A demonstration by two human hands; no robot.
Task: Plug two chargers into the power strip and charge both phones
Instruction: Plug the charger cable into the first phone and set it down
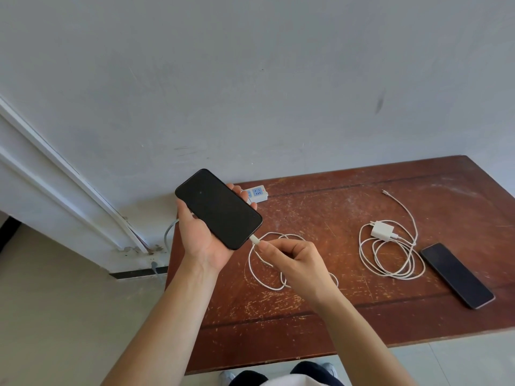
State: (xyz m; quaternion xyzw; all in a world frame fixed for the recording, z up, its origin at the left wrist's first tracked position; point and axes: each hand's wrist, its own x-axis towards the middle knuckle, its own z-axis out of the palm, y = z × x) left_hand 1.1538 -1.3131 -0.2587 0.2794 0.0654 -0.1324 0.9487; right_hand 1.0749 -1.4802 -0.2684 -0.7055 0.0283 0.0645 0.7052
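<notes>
My left hand (201, 240) holds a black phone (218, 208), screen up and dark, above the table's left end. My right hand (291, 260) pinches the plug (255, 240) of a white cable (260, 270) at the phone's lower end; the plug touches the port. That cable loops on the table beneath my hands. A white power strip (257, 194) lies at the table's back left corner, partly hidden by the phone. A second white charger (382, 231) lies unplugged with its coiled cable (390, 257). A second black phone (457, 275) lies flat at the right.
The scratched brown wooden table (334, 316) stands against a grey wall. The strip's grey cord (168, 232) drops past the table's left edge to the floor. A white door frame (69, 190) is at the left. My shoes show below the front edge.
</notes>
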